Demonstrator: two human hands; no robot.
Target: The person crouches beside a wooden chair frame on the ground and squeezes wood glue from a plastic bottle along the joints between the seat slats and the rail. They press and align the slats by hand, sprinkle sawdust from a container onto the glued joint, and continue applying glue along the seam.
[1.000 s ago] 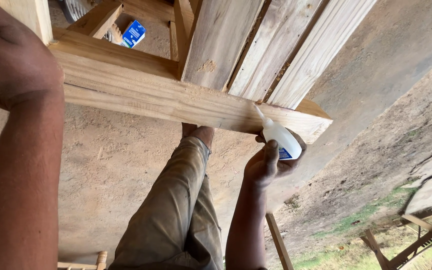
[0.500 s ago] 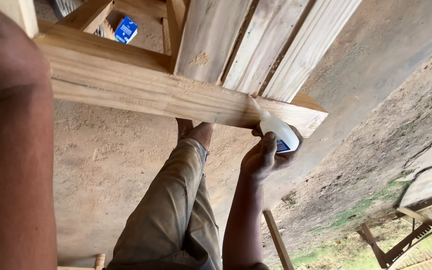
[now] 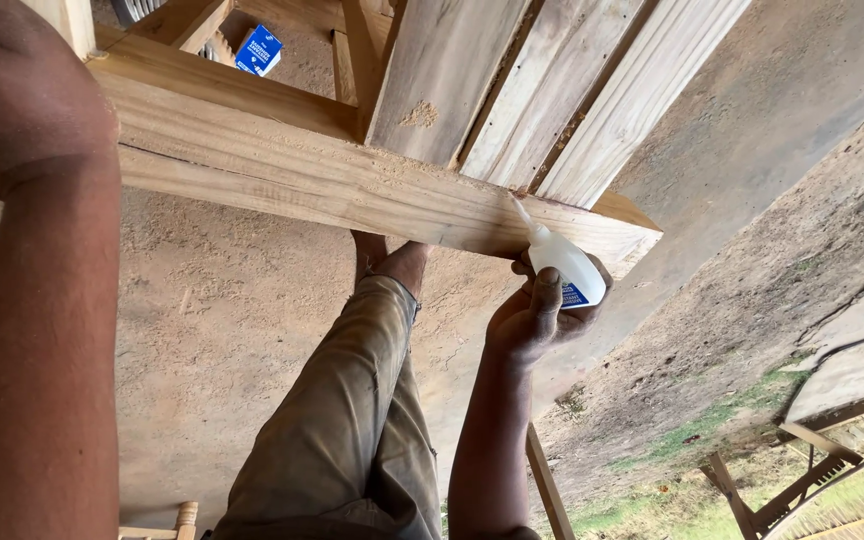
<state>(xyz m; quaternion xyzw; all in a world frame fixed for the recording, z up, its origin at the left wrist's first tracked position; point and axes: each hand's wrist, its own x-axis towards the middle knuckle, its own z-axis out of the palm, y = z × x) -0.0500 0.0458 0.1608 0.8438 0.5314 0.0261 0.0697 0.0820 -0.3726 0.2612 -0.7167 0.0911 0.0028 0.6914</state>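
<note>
Soft daylight fills the picture, and it is bright with no glare. The floor (image 3: 202, 330) under the wood frame (image 3: 352, 190) sits in gentle shade. The left arm (image 3: 32, 300) is very close and a bit blurry. The middle looks sharp. The edges bend a little.

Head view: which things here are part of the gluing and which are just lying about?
In use:
- white glue bottle, held in the right hand, nozzle against the wood
- wooden frame rail, with slats above it
- left hand, resting at the frame's corner

Lying about:
- blue box on the ground
- wooden pieces on the grass
</note>
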